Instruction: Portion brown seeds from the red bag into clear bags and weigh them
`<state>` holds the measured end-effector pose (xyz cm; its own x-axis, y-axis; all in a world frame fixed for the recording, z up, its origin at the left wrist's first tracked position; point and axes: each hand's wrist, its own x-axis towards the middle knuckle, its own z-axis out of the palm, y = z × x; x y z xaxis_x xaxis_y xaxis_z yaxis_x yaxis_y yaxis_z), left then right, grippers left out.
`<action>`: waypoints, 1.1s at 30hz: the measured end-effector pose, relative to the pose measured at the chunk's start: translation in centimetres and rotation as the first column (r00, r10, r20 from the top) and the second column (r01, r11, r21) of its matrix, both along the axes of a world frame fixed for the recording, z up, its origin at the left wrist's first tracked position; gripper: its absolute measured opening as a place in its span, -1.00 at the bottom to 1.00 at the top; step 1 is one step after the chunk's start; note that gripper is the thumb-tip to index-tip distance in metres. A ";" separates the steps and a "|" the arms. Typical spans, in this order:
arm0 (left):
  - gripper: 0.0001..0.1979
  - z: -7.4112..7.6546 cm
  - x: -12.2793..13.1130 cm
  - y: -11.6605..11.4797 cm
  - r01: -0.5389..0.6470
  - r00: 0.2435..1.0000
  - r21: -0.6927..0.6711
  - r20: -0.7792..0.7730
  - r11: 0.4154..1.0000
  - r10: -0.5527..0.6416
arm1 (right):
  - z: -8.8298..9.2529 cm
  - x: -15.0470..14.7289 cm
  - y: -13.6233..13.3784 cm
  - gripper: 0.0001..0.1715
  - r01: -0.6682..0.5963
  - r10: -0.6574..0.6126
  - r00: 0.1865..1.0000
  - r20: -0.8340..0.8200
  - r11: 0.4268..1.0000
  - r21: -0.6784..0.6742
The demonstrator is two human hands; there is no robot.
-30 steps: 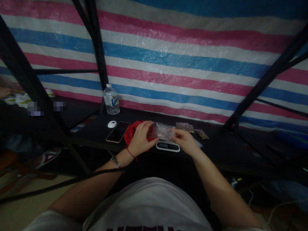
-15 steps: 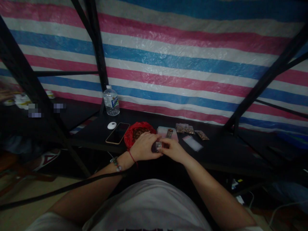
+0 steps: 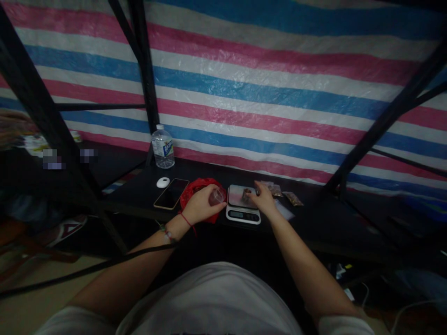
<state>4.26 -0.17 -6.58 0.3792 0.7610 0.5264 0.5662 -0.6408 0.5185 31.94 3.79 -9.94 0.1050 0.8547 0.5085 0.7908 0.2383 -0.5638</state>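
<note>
While the left hand curled its fingers around a small clear plastic cup beside the crumpled red plastic bag of brown bits, the right hand lay at the far edge of the white digital kitchen scale — fingertips together on a small packet on the platform, though whether they pinched it could not be told. Just beyond those fingers sat small clear filled packets; an empty flat clear bag lay beside the wrist. The step looked like weighing a portion — next would call for a steady lift off the platform.
</note>
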 end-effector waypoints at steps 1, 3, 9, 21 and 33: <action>-0.57 -0.2 -0.1 0.3 -0.019 1.000 -0.010 0.002 1.000 0.019 | -0.5 0.2 0.5 -0.34 -0.012 0.013 1.000 0.011 0.999 -0.048; -0.55 -0.6 -0.3 0.8 -0.055 0.998 -0.022 0.001 0.998 0.055 | -1.1 0.3 1.1 -0.47 -0.072 0.075 0.997 0.025 0.990 -0.125; -0.50 -1.5 -0.6 1.9 -0.092 0.995 -0.020 -0.044 0.996 0.091 | -0.3 -1.5 0.7 -0.58 -0.152 0.140 0.984 -0.113 0.982 -0.112; -0.51 -1.0 -0.4 1.1 -0.045 0.999 -0.065 0.012 0.997 0.046 | 4.7 -8.7 -3.4 -0.64 -0.529 0.506 0.835 -0.216 0.847 -0.060; -0.53 -1.0 -0.3 1.5 0.043 0.977 -0.128 0.214 0.991 -0.015 | 7.4 -9.3 -2.7 -0.55 -0.638 0.611 0.762 -0.214 0.765 -0.090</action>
